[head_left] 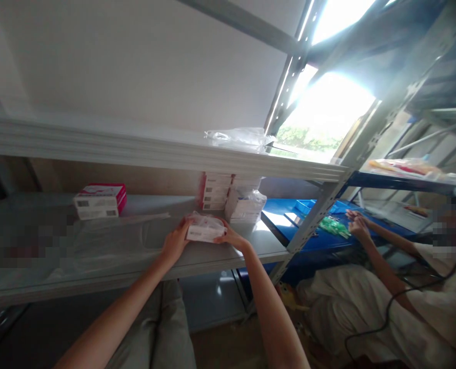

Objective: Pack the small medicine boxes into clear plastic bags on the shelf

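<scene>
Between my two hands is a small white box (pixel 205 234) with clear plastic film over its top, held at the front part of the grey shelf (pixel 162 256). My left hand (pixel 176 240) grips its left end and my right hand (pixel 233 237) its right end. Just behind it stand stacked white and red boxes (pixel 215 192), and beside them a stack wrapped in clear plastic (pixel 246 204). Farther left sits a white and pink box (pixel 100 201). A sheet of clear plastic (pixel 100 243) lies flat on the shelf left of my left hand.
Overhead, the upper shelf edge (pixel 135 156) crosses the view, with crumpled clear plastic (pixel 241 138) on it. A perforated metal upright (pixel 312 225) stands to the right. Beyond it, a co-worker's hands (pixel 358 224) are over a blue table (pixel 281 218) near a green bundle (pixel 333 226).
</scene>
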The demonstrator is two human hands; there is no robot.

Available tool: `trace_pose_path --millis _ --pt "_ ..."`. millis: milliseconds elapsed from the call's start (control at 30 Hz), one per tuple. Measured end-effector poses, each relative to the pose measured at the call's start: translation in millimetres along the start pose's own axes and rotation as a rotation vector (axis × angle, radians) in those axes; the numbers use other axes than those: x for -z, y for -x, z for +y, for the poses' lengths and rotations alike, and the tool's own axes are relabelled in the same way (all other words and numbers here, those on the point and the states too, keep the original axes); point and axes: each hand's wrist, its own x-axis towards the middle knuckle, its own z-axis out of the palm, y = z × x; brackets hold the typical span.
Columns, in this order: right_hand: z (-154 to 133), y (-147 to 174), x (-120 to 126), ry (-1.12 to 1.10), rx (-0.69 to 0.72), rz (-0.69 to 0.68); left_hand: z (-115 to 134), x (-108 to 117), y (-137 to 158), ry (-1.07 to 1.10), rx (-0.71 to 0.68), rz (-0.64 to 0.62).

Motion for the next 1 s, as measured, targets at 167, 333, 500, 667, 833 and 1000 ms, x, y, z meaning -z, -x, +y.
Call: trace_pose_path --millis 167,333,500,667,833,1000 --pt "31.0 0.3 15.1 0.092 0.063 0.212 0.5 -32.3 -8.2 0.156 -0.091 -0.047" --pt "45.3 1.9 6.4 0.321 0.099 0.441 0.1 -45.3 -6.2 0.123 0.048 0.066" --pt "46.3 6.1 -0.1 0.562 0.047 0.526 2.7 -52.3 -17.9 -0.025 -0.022 0.037" --pt "44.3 4.1 2.6 0.585 0.014 0.635 5.4 -67.0 -36.3 -0.030 -0.045 0.040" --pt "40.9 -0.8 1.9 0.706 -0.017 0.707 9.8 -79.8 -51.4 -0.125 -0.036 0.053" --pt "39.0 -5.5 -0.8 0.749 -0.102 0.844 15.4 -79.3 -58.9 -0.180 -0.027 0.046"
